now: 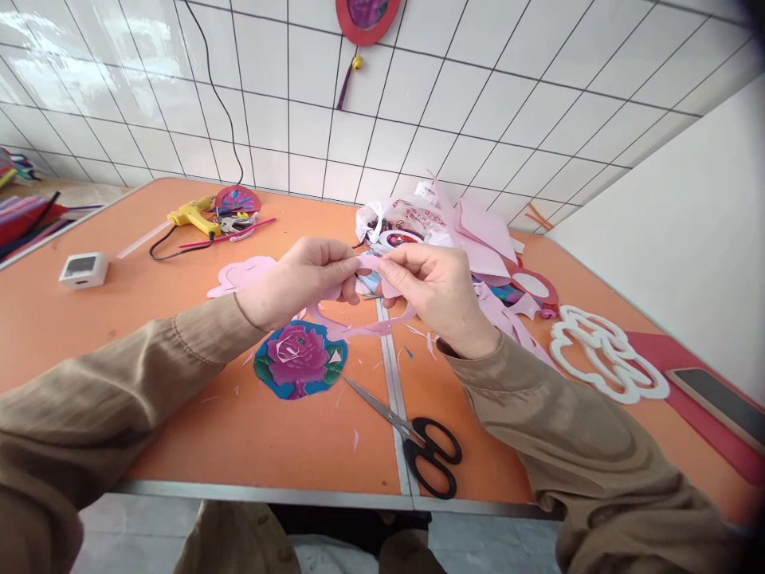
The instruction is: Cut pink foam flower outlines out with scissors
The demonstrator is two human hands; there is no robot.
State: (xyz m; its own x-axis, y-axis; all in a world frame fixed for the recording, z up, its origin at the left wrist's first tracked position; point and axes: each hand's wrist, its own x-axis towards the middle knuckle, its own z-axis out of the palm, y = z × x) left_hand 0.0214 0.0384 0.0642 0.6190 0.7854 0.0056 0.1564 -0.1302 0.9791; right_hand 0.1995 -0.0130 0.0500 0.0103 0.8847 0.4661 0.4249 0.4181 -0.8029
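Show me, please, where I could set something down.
On the orange table, left: between the small white box and pink scalloped cutout. Front: between the round magenta rose cutout, black-handled metal scissors and near edge, barring pink scraps. Crowded: back right, under the white plastic bag and pink sheets; around the left hand, right hand and their thin pink strip.

A handicraft workspace, whether in a home or a small workshop cannot be told, fills an orange table (287,454) set against a white-tiled wall (263,64). Black-handled scissors (391,416) lie among snipped pink scraps (356,440) beside a cut-out rose picture (299,359), with a pink cutout (370,262) held above. A yellow glue gun (194,215) and pliers (233,226) sit at left; pink sheets (481,239) pile up near the wall, where a red-rimmed ornament (367,12) hangs with bell and tassel.
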